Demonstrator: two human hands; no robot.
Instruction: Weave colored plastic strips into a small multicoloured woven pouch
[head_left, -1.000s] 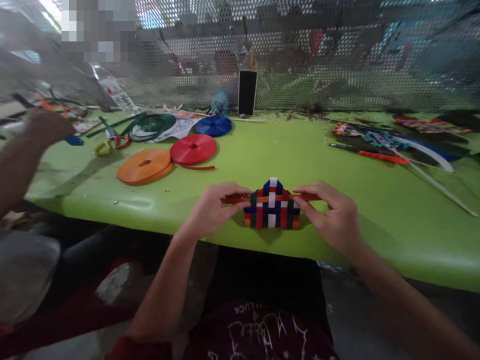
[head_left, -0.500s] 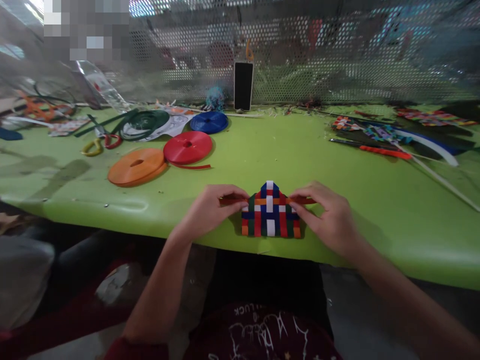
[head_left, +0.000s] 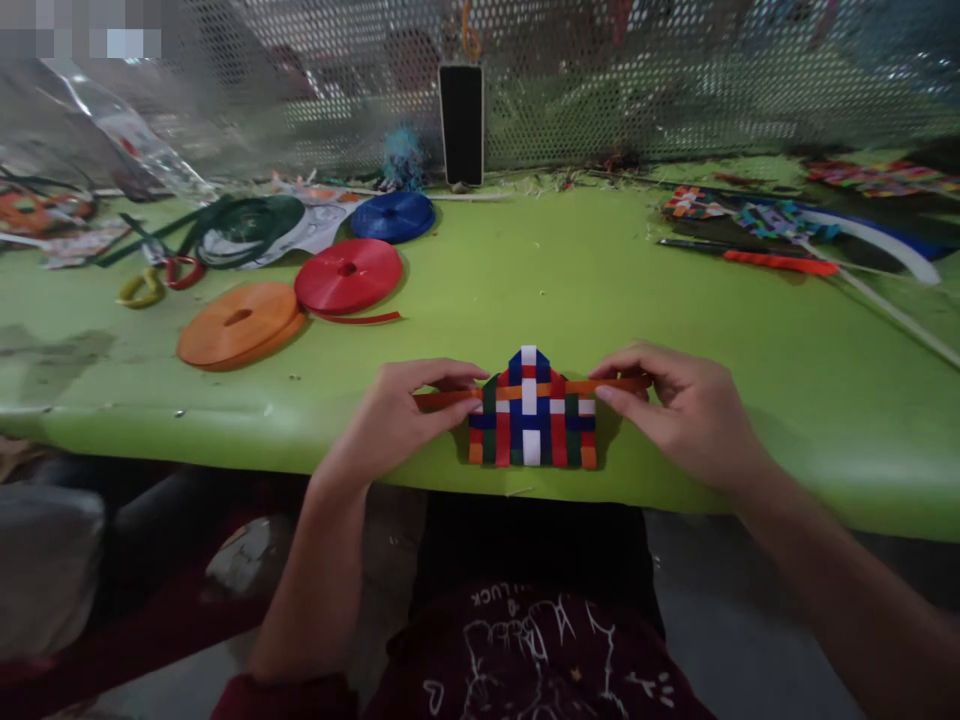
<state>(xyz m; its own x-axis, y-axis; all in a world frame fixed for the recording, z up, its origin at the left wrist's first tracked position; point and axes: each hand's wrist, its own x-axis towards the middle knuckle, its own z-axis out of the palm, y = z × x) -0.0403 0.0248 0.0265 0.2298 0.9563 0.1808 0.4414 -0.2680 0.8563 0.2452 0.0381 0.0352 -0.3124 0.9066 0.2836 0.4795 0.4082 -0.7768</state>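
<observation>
A small woven ribbon piece [head_left: 531, 420] in red, white, blue, green and orange lies at the table's front edge, its peaked top pointing away from me. An orange ribbon [head_left: 581, 387] runs across its upper part and sticks out on both sides. My left hand [head_left: 409, 410] pinches the left end of this ribbon, thumb and fingertips close against the weave. Out to the right, my right hand [head_left: 675, 405] grips the other end between thumb and fingers, a little apart from the weave.
Orange [head_left: 240, 325], red [head_left: 349, 275], blue [head_left: 394, 217] and green ribbon rolls [head_left: 255, 230] lie left, beside scissors [head_left: 154, 275]. A phone [head_left: 463, 125] leans against the perforated metal panel [head_left: 562, 90]. A bottle [head_left: 139, 140] stands back left. An orange-and-black craft knife [head_left: 780, 262] and woven pieces [head_left: 787, 220] lie right.
My right hand has moved right, away from the weave, and more orange ribbon shows on that side. My left hand stays at the left edge. The camera view has shifted slightly.
</observation>
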